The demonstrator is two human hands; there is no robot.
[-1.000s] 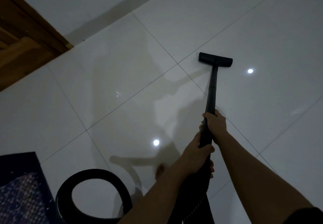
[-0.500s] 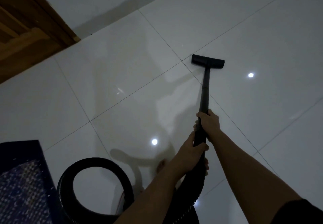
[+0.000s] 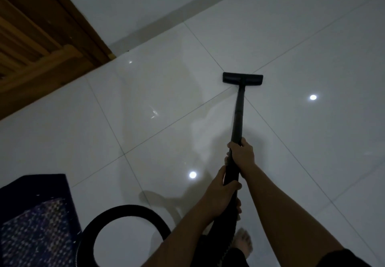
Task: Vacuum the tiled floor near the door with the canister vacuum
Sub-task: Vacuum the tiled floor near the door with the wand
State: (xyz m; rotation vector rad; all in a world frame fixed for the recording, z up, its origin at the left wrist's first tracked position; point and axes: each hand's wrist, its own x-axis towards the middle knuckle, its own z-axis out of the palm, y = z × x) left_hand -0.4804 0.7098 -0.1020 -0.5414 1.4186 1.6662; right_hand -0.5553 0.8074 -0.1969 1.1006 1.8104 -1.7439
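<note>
While your right hand (image 3: 242, 152) is gripping the black wand (image 3: 237, 121) and your left hand (image 3: 223, 196) is gripping it nearer you, its floor head (image 3: 242, 78) is resting on the tiled floor (image 3: 166, 83), right of the wooden door (image 3: 41, 44).

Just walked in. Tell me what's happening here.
A person is vacuuming the tiled floor. Both hands grip the black wand, the right hand ahead of the left hand. The floor head sits over a grout crossing, apart from the wooden door. The hose loops beside a dark mat.
</note>
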